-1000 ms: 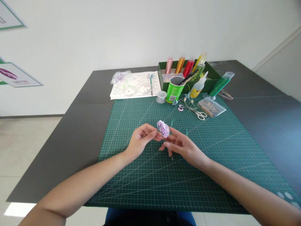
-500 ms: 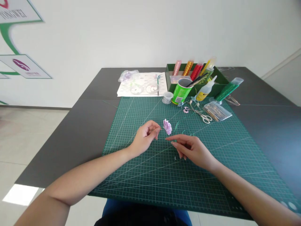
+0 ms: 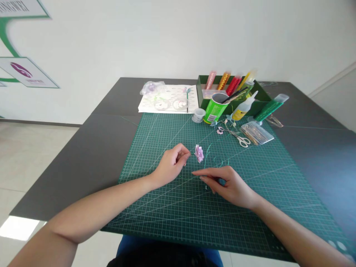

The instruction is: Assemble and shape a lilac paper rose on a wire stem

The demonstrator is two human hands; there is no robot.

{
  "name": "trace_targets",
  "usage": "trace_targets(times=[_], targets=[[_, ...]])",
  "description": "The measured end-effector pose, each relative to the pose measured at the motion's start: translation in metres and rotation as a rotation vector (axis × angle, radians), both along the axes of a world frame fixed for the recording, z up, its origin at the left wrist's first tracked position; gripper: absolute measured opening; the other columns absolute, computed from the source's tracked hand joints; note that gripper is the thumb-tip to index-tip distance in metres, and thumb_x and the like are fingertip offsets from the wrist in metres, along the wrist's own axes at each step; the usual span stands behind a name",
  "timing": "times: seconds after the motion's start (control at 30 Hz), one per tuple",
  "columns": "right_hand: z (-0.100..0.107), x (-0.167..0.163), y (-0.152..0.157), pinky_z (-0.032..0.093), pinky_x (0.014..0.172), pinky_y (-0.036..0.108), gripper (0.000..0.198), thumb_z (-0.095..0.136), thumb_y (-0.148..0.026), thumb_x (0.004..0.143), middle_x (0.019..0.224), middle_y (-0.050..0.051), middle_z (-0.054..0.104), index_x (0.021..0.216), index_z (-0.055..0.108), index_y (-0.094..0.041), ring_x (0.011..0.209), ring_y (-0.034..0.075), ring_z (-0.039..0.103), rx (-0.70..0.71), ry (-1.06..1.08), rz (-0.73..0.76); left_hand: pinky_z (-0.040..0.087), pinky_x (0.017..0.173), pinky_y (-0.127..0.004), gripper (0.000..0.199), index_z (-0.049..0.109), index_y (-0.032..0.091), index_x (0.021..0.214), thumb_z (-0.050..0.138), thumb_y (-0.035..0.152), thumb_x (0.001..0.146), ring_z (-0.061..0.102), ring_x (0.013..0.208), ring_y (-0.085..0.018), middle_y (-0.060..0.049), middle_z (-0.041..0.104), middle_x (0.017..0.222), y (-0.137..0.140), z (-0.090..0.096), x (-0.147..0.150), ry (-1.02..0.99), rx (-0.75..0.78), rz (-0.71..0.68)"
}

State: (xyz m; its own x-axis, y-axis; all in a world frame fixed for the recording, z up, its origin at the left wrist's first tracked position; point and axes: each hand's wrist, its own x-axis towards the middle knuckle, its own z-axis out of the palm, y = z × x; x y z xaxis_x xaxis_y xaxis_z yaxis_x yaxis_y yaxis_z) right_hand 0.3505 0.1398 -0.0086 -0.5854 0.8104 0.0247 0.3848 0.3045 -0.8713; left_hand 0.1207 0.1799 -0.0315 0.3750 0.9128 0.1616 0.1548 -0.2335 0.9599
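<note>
Pinched between the thumb and index finger of my left hand (image 3: 172,162) is the thin stem of a pale purple artificial flower (image 3: 199,153). The bloom points to the right, held above the green cutting mat (image 3: 155,207). My right hand (image 3: 226,183) hovers below and to the right of the bloom, apart from it. Its index finger and thumb are stretched out to the left with a gap between them, and nothing shows in them. Thin green strips (image 3: 221,162) lie on the mat behind my right hand.
White scissors (image 3: 242,141) lie near a clear case (image 3: 257,132) of small sticks. Behind stand a green can (image 3: 215,109) with brushes, a glue bottle (image 3: 244,107), a small white tub (image 3: 198,115) and a dark green box (image 3: 204,79) with glitter tubes. Printed sheets (image 3: 172,91) lie back left.
My right hand has moved down and slightly left, away from the bloom. The flower has turned a little in my left hand, which stays nearly in place. The view has shifted slightly.
</note>
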Motion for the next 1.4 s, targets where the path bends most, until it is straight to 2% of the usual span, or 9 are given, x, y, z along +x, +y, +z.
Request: trace_targets(times=[0.13,0.3,0.5,0.63,0.8,1.1,1.4], targets=[[0.007,0.003,0.0,0.047,0.052,0.019,0.028,0.06,-0.025,0.105,0.06,-0.001,0.068,0.12,0.082,-0.015,0.048,0.009,0.06,0.014,0.076,0.016,0.037,0.056,-0.024,0.015,0.057,0.019,0.09,0.055,0.022,0.104,0.048,0.057,-0.01,0.006,0.055,0.068,-0.002,0.0,-0.001,0.044,0.075,-0.035],[0.016,0.014,0.001,0.045,0.047,0.018,0.024,0.064,-0.017,0.101,0.058,-0.002,0.068,0.115,0.083,-0.017,0.045,0.008,0.06,0.067,0.182,-0.032,0.036,0.055,-0.023,0.015,0.06,0.018,0.091,0.055,0.02,0.105,0.048,0.058,-0.009,0.005,0.058,0.071,-0.007,-0.002,0.0,0.129,0.186,-0.086],[0.02,0.024,0.001,0.041,0.041,0.019,0.021,0.069,-0.02,0.099,0.052,-0.004,0.061,0.113,0.085,-0.02,0.04,0.008,0.053,-0.061,0.313,-0.169,0.04,0.057,-0.022,0.014,0.065,0.018,0.095,0.056,0.015,0.105,0.053,0.061,-0.009,0.003,0.062,0.074,-0.013,0.0,0.002,0.189,0.3,-0.135],[0.018,0.026,0.004,0.037,0.041,0.021,0.025,0.069,-0.025,0.1,0.05,-0.005,0.055,0.12,0.084,-0.02,0.04,0.007,0.048,-0.136,0.345,-0.232,0.047,0.061,-0.022,0.013,0.066,0.018,0.097,0.057,0.011,0.103,0.062,0.068,-0.011,0.001,0.069,0.08,-0.016,0.001,0.003,0.219,0.364,-0.163],[0.009,0.025,0.012,0.035,0.042,0.021,0.032,0.067,-0.027,0.101,0.052,-0.007,0.052,0.129,0.08,-0.019,0.041,0.007,0.045,-0.162,0.332,-0.269,0.052,0.065,-0.023,0.011,0.066,0.018,0.099,0.059,0.01,0.103,0.067,0.073,-0.012,0.0,0.073,0.086,-0.017,0.002,0.002,0.225,0.429,-0.208],[0.002,0.023,0.019,0.035,0.044,0.022,0.041,0.063,-0.031,0.101,0.052,-0.007,0.05,0.135,0.076,-0.014,0.044,0.008,0.044,-0.182,0.207,-0.303,0.05,0.065,-0.023,0.009,0.063,0.017,0.101,0.057,0.011,0.104,0.066,0.072,-0.011,0.0,0.071,0.086,-0.017,0.004,0.001,0.183,0.408,-0.256],[-0.005,0.022,0.021,0.041,0.045,0.022,0.05,0.064,-0.039,0.1,0.056,-0.004,0.056,0.142,0.07,-0.013,0.046,0.01,0.048,-0.259,0.125,-0.229,0.05,0.062,-0.023,0.011,0.061,0.019,0.1,0.052,0.019,0.107,0.063,0.065,-0.011,0.001,0.068,0.078,-0.018,0.004,0.001,0.111,0.254,-0.218]])
